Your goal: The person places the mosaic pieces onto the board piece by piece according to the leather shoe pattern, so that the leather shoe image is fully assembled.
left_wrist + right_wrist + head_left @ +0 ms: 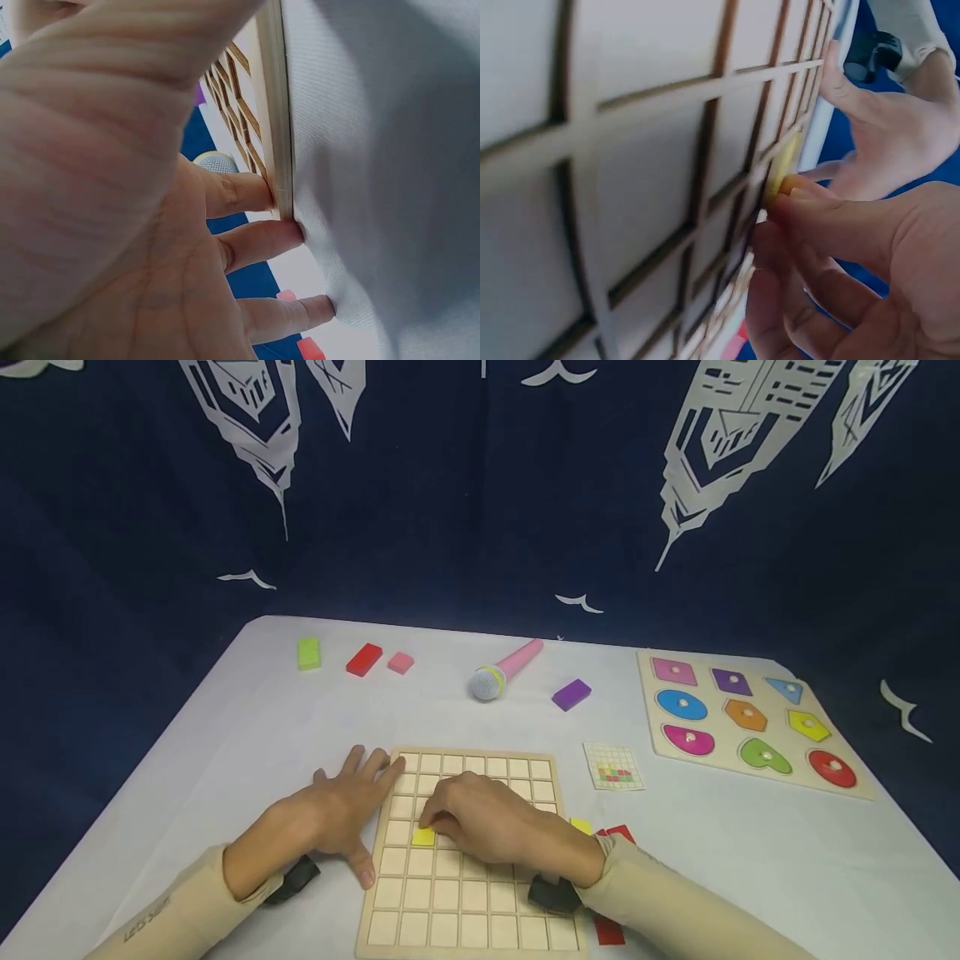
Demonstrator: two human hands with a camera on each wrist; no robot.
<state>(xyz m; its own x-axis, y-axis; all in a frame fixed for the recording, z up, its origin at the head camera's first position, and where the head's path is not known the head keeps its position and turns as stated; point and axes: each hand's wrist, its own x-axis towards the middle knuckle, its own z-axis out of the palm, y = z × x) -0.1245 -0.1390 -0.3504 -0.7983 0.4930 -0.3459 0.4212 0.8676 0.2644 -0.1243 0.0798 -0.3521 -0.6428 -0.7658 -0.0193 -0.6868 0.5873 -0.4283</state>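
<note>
Faint lettering on the left sleeve (pixel 150 917) is too blurred to read.

Pink toy microphone (pixel 504 672), purple block (pixel 572 694) and shape puzzle (pixel 750 720) lie apart.

Sleeves: we wear long beige sleeves (pixel 180 914), small lettering on the left.
Wrists: we carry black strapped units (pixel 552 893).

Head view: above, facing forward and down across the table (pixel 247 727); left wrist view: very close, along the grid board (pixel 274 112) edge; right wrist view: closer still, somewhat blurred, skimming that same board (pixel 630 172), shared by all three.
</note>
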